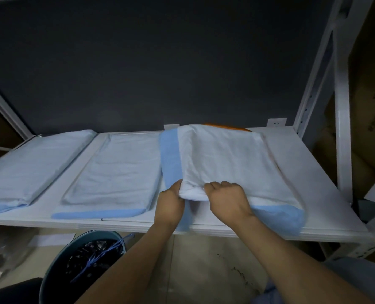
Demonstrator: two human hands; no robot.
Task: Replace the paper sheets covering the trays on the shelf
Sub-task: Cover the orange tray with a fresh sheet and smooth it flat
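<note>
Three trays lie side by side on a white shelf, each under a white paper sheet with blue edges. The right sheet is rumpled and lifted at its near edge, and an orange tray corner shows behind it. My left hand pinches the sheet's near left part. My right hand grips the near edge beside it, fingers curled under the fold. The middle sheet and the left sheet lie flat over their trays.
A round bin lined with a black bag holding blue strings stands on the floor below the shelf. White shelf uprights rise at the right, with cardboard boxes behind them. A dark wall backs the shelf.
</note>
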